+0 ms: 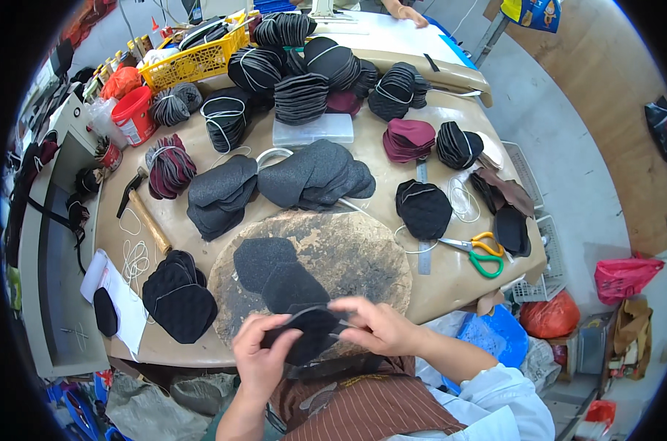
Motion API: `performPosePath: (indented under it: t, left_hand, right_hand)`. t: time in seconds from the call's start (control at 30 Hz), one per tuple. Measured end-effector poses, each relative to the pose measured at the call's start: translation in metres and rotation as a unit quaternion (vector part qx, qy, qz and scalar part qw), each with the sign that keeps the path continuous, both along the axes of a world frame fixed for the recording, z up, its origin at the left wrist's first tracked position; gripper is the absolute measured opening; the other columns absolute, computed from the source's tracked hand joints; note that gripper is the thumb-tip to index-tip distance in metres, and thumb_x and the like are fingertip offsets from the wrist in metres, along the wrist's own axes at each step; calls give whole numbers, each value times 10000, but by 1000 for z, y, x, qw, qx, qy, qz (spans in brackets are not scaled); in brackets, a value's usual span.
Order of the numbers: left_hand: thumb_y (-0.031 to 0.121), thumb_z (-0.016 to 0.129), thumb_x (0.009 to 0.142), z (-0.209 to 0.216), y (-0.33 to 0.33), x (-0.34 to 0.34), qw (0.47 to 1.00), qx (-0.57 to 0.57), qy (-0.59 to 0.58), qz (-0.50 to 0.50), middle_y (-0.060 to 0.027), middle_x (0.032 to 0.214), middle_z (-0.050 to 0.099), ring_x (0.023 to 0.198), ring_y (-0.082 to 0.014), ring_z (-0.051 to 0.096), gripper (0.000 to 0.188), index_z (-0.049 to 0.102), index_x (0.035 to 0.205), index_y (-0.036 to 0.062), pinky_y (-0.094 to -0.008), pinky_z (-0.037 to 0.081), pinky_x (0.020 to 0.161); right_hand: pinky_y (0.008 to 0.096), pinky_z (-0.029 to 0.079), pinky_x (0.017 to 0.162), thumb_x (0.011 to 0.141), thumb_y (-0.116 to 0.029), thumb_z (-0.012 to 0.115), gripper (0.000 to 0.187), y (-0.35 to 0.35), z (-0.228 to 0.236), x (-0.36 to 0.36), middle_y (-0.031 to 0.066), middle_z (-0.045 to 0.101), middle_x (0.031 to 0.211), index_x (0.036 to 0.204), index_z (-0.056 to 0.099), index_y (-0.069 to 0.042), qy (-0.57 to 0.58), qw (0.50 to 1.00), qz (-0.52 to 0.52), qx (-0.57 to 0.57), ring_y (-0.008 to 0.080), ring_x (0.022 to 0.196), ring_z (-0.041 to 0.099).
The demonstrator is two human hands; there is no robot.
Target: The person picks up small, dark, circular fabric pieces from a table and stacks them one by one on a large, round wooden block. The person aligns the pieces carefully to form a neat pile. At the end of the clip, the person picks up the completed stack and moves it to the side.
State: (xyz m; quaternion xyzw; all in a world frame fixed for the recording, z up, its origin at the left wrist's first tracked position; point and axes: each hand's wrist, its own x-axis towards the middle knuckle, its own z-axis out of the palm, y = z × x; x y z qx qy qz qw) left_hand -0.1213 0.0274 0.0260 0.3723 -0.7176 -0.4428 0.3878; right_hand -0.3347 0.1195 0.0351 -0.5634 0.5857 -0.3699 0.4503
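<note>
Between left grip (256, 355) and right grip (380, 326): black fabric (311, 336), pinched.

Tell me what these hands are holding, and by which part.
A dark, flat piece: the left hand pinches its left edge, the right hand its right edge. Whether it is one layer or several is unclear.

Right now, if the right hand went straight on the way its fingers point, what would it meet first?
The right hand points leftward, so first the black pad between the hands, then probably the left hand; one view leaves the depth unclear.
</note>
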Motion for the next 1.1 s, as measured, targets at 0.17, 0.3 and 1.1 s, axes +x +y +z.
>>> performPosePath:
  t: [0.17, 0.3, 1.1]
  left_hand:
    - [-70, 680, 765, -3, -8, 31, 976, 144, 112, 118, -32, 873, 611, 804, -95, 573, 210, 611, 957, -21, -229, 466, 738]
    - [-49, 694, 770, 5, 9, 28, 966, 242, 80, 38, -44, 911, 635, 828, -97, 592, 227, 608, 976, -6, -239, 487, 742]
    - [53, 741, 749, 15, -76, 90, 984, -6, -47, 173, -80, 853, 672, 773, -151, 617, 219, 675, 943, -23, -290, 498, 731]
  right_hand:
    - [339, 512, 700, 871, -215, 663, 191, 11, -6, -58, 108, 662, 818, 1040, 675, -127, 156, 988, -13, -9, 276, 730, 647]
    - [393, 446, 901, 811, -291, 723, 407, 17, 14, -73, 125, 623, 1119, 1160, 634, -101, 374, 920, -41, -111, 319, 1058, 574]
    - [248, 460, 584, 824, -90, 700, 106, 2, -6, -75, 22, 630, 727, 900, 660, -28, 103, 970, -212, -54, 77, 644, 552]
